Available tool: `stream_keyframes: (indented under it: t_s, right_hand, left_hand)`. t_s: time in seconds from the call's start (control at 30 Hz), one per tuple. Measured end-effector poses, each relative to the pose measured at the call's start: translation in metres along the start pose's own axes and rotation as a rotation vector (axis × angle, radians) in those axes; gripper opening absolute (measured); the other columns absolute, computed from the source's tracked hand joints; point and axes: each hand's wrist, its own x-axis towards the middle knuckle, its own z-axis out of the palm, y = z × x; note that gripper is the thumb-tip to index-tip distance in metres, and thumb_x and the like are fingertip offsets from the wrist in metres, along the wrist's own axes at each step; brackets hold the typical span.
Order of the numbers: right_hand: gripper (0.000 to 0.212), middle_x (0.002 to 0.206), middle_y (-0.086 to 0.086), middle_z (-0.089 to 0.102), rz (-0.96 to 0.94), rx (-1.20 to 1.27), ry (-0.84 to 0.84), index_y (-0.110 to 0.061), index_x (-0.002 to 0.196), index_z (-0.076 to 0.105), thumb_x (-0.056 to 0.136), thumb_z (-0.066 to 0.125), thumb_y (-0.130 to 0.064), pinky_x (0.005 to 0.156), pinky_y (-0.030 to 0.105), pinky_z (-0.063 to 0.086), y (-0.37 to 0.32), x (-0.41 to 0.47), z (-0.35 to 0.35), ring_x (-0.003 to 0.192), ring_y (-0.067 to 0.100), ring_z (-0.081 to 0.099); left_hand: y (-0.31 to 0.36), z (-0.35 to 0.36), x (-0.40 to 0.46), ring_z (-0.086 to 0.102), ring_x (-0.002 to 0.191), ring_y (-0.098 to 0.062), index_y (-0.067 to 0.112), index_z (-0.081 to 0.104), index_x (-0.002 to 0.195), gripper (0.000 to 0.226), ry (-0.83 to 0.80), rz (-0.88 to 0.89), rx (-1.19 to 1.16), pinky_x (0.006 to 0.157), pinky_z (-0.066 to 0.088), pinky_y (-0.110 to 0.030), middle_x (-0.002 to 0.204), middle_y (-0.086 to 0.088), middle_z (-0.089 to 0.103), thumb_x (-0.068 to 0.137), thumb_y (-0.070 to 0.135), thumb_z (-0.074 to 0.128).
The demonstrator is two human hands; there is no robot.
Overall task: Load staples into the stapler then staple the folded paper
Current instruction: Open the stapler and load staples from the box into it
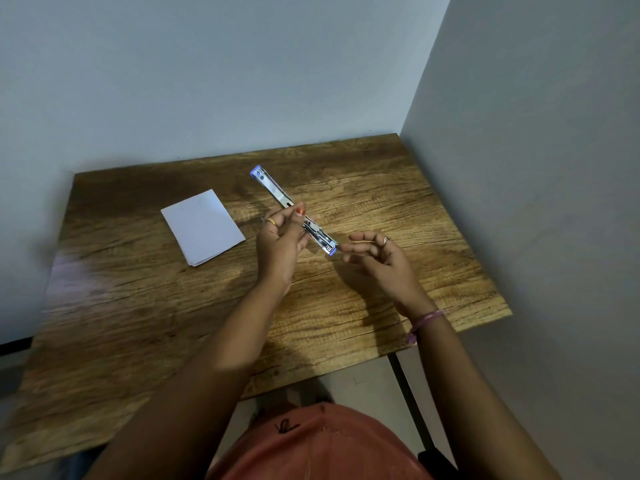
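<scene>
A silver stapler (275, 192) with blue ends is swung fully open into one long bar above the wooden table (363, 188). My left hand (280, 237) grips it at the hinge in the middle, thumb on top. My right hand (375, 254) hovers at the stapler's near end, its fingers loosely curled; thumb and forefinger come together at the tip, and whether they pinch a strip of staples I cannot tell. The folded white paper (202, 226) lies flat on the table to the left of my hands.
Grey walls meet in a corner close behind and to the right of the table. The table's front edge and a black metal leg (410, 400) are near my body.
</scene>
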Motion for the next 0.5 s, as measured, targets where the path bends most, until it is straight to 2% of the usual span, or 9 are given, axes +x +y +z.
stream_keyframes:
  t_s: [0.13, 0.23, 0.37, 0.5]
  right_hand:
    - [0.032, 0.1, 0.005, 0.07, -0.021, -0.007, -0.009, -0.015, 0.11, 0.054, 0.092, 0.043, 0.009, 0.071, 0.01, 0.048, 0.003, 0.0, 0.003, 0.082, 0.003, 0.069]
    - [0.033, 0.095, 0.0, 0.07, -0.007, 0.003, 0.015, -0.012, 0.11, 0.055, 0.091, 0.043, 0.011, 0.069, 0.011, 0.049, 0.005, 0.002, 0.006, 0.078, 0.001, 0.069]
    - [0.034, 0.094, 0.002, 0.068, -0.003, 0.015, 0.033, -0.009, 0.111, 0.055, 0.091, 0.04, 0.014, 0.068, 0.01, 0.049, 0.006, 0.002, 0.006, 0.075, -0.003, 0.067]
    - [0.033, 0.096, 0.008, 0.067, -0.006, 0.037, 0.053, -0.002, 0.115, 0.054, 0.09, 0.041, 0.014, 0.073, 0.01, 0.048, 0.004, 0.001, 0.004, 0.081, 0.0, 0.066]
  left_hand:
    - [-0.003, -0.002, 0.001, 0.066, 0.105, -0.025, 0.02, 0.064, 0.105, 0.021, 0.001, 0.015, 0.045, 0.085, 0.057, -0.033, 0.114, -0.015, 0.065, 0.091, 0.004, 0.059]
    - [-0.006, -0.005, 0.003, 0.068, 0.101, -0.019, 0.021, 0.064, 0.108, 0.029, 0.0, 0.033, 0.093, 0.079, 0.058, -0.028, 0.11, -0.012, 0.067, 0.086, 0.003, 0.066]
    - [-0.011, -0.009, 0.005, 0.069, 0.093, -0.004, 0.021, 0.06, 0.113, 0.043, -0.088, 0.04, 0.125, 0.068, 0.055, -0.02, 0.097, 0.006, 0.071, 0.082, -0.009, 0.065]
    - [-0.016, -0.011, 0.004, 0.07, 0.093, -0.005, 0.03, 0.061, 0.11, 0.046, -0.126, 0.009, 0.111, 0.065, 0.055, -0.021, 0.091, 0.012, 0.074, 0.081, -0.005, 0.066]
